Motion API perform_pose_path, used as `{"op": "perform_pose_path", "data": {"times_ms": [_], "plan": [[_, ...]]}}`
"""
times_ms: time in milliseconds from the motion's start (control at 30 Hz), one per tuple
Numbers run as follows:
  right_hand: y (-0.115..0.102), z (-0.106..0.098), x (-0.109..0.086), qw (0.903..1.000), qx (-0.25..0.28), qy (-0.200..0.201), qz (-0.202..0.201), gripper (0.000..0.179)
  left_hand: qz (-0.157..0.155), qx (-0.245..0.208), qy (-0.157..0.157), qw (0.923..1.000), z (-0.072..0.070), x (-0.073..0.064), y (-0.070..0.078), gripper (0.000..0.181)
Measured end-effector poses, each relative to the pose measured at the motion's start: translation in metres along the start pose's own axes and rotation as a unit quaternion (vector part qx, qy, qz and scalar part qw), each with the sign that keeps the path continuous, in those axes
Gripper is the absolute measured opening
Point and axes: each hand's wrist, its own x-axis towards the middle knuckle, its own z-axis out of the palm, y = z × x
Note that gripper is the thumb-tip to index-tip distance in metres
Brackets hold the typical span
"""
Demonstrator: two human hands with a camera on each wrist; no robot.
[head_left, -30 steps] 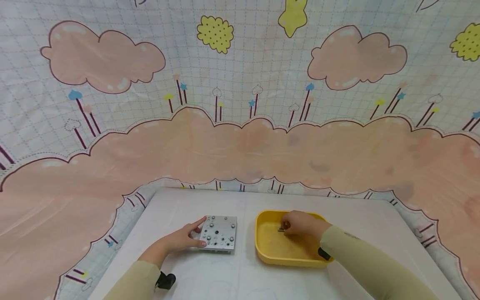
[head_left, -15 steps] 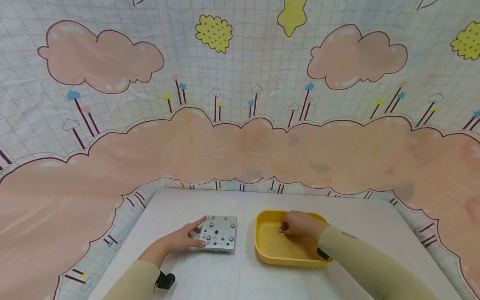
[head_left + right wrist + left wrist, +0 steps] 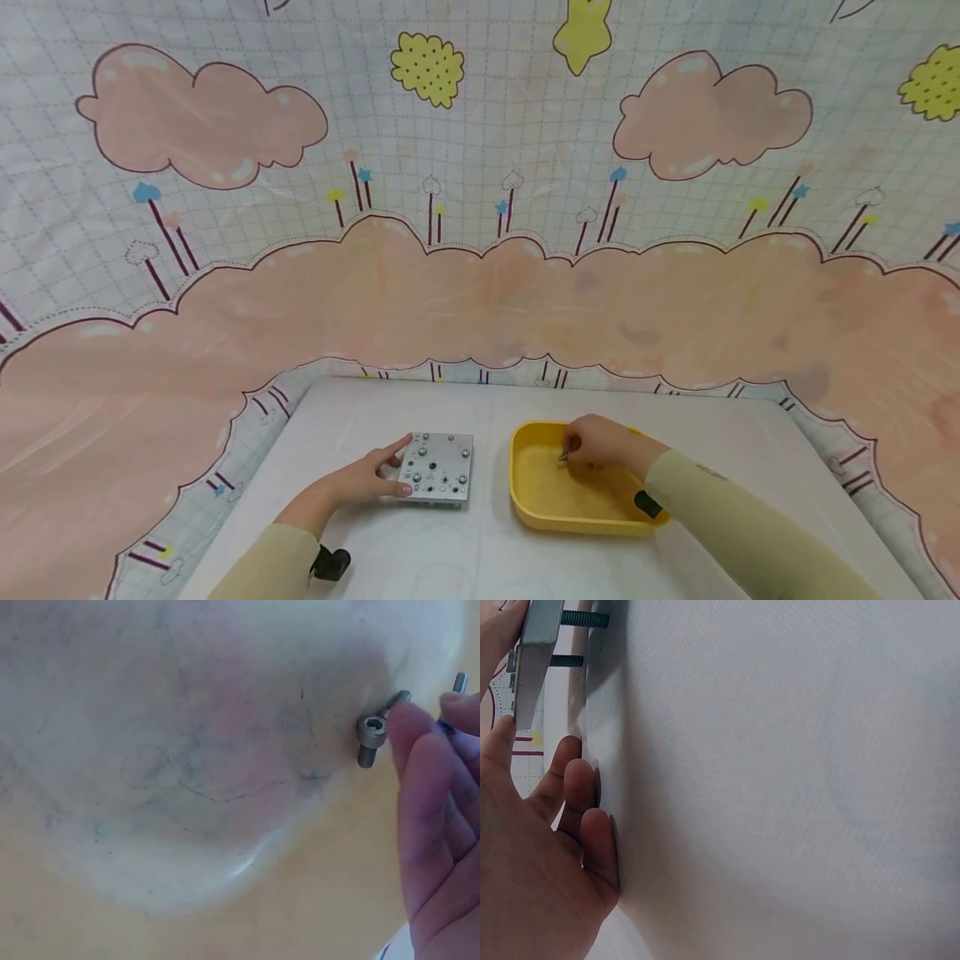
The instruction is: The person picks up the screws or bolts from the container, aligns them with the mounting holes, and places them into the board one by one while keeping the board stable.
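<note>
My left hand [image 3: 365, 477] grips the left side of a square metal plate [image 3: 442, 467] between thumb and forefinger. Holes and screw heads dot the plate's top, and in the left wrist view threaded screw ends [image 3: 585, 619] stick out beneath it. That hand's other fingers curl loosely near the white tabletop. Inside the yellow tray [image 3: 525, 512], my right hand [image 3: 600, 442] pinches a small metal screw [image 3: 460, 684] between thumb and fingertips; its lower part is hidden. Beside those fingers in the right wrist view lie a socket head screw [image 3: 371, 740] and another screw [image 3: 403, 697], partly covered.
The white table [image 3: 480, 558] carries the plate on the left and the tray to its right. A cloth printed with clouds [image 3: 480, 292] hangs behind the table and runs down its sides. Each wrist wears a black camera [image 3: 330, 562].
My right hand has lifted and tilted slightly within the tray, the small screw end at its fingertips shifting with it. The left hand and plate stay in place.
</note>
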Motion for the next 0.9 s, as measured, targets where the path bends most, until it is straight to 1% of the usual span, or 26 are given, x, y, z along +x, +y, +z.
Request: {"op": "perform_pose_path", "data": {"times_ms": [100, 233, 333, 467, 700, 900], "plan": [[0.001, -0.002, -0.001, 0.9996, 0.022, 0.006, -0.018, 0.008, 0.002, -0.002, 0.000, 1.0000, -0.001, -0.001, 0.000, 0.098], [0.000, -0.004, -0.004, 0.9960, 0.083, 0.007, -0.032, 0.003, 0.005, -0.005, -0.001, 1.0000, -0.001, -0.002, -0.001, 0.098], [-0.002, -0.005, -0.004, 0.9927, 0.115, 0.009, -0.036, 0.005, 0.006, -0.004, 0.001, 1.0000, 0.000, -0.003, -0.002, 0.098], [-0.003, -0.006, -0.002, 0.9907, 0.130, 0.011, -0.039, 0.008, 0.006, -0.003, 0.003, 1.0000, 0.000, -0.003, -0.003, 0.098], [-0.007, -0.009, 0.002, 0.9875, 0.154, 0.007, -0.032, 0.013, 0.020, -0.008, -0.003, 0.9998, -0.001, -0.003, -0.003, 0.097], [-0.012, -0.010, 0.006, 0.9883, 0.146, 0.017, -0.042, 0.015, 0.021, -0.007, -0.005, 0.9998, -0.001, -0.001, 0.000, 0.097]]}}
